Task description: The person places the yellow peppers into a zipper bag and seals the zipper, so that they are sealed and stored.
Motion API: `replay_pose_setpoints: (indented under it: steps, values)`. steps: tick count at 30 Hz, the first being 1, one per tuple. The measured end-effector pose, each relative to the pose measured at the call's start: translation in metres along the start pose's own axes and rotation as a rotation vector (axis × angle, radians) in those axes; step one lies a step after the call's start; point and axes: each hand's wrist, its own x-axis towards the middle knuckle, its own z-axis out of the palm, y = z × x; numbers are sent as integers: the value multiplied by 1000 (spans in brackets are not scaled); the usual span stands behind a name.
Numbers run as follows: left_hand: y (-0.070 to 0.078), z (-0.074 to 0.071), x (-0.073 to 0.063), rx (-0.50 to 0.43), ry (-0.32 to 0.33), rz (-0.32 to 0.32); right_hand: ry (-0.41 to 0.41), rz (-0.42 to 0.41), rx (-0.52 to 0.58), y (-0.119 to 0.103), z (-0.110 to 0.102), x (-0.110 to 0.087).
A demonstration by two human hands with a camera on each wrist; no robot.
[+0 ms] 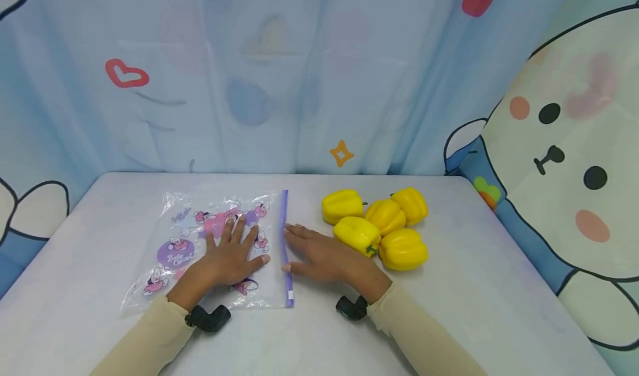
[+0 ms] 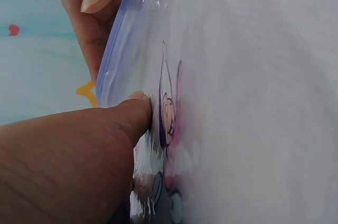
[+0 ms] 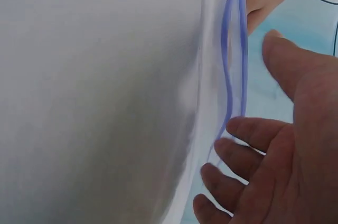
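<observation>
A clear plastic zip bag (image 1: 209, 198) printed with pink and purple cartoon characters lies flat on the table, its purple zip edge (image 1: 284, 220) facing right. My left hand (image 1: 227, 259) rests palm down on the bag with fingers spread. At the zip edge is my right hand (image 1: 321, 254), fingers extended, the fingertips right at the purple strip. In the right wrist view the two purple zip strips (image 3: 226, 60) stand apart, with the right fingertips (image 3: 214, 174) beside them. Several yellow bell peppers (image 1: 356, 234) sit just beyond the right hand.
The white table (image 1: 449, 309) carries the bag at left and the peppers at right. A light blue curtain (image 1: 299, 76) with printed hearts hangs behind it, and a large printed cartoon animal (image 1: 564, 143) shows at right. Each wrist wears a black camera (image 1: 208, 319).
</observation>
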Motion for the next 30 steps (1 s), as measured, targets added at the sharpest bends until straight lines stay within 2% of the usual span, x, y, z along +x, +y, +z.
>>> replay_pose_setpoints:
  steps: [7, 15, 19, 22, 25, 30]
  values:
    - [1, 1, 3, -5, -14, -5, 36, -35, -7, 4, 0, -1]
    - [0, 0, 0, -17, -25, -1, 13, -46, -8, 4, 1, 0]
    - [0, 0, -2, -53, -4, 45, -15, -42, -15, 3, 1, 1]
    - [3, 2, -3, -112, 9, 124, -18, -44, -24, 2, 1, 1]
    - [10, 4, -2, -177, -21, 177, -23, -48, -34, 1, 1, 1]
    - [22, 8, -3, -153, -89, 164, -28, -50, -48, 0, 1, 0]
